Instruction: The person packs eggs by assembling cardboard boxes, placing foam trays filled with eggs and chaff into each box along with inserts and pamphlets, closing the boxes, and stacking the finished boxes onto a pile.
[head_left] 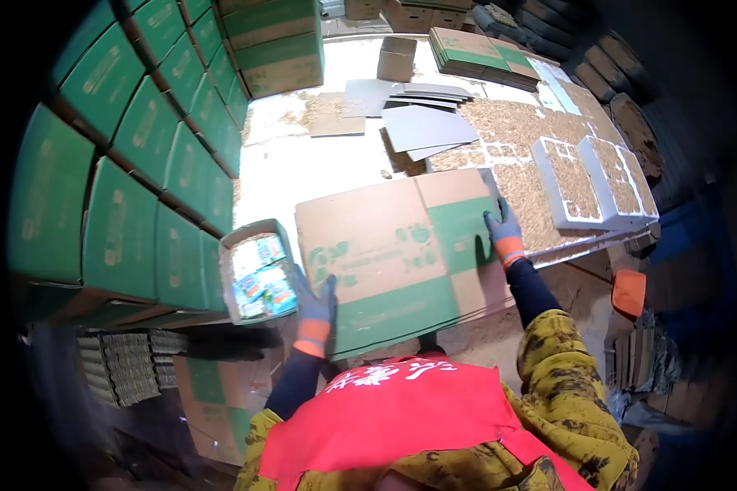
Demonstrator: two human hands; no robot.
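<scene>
A large flat cardboard box, brown with green panels and green print, lies across the front in both gloved hands. My left hand, in a grey glove with an orange cuff, grips its left edge, thumb on top and the other fingers partly hidden. At the far right edge, my right hand holds the board with its thumb over the face. Just left of my left hand stands an open carton containing several small blue-green and white packets.
Stacked green cartons wall off the left side. Behind the board, grey sheets lie on the white table. White foam trays filled with brown grain-like material sit right. More folded cartons are stacked at the back. An orange scoop-like object is at right.
</scene>
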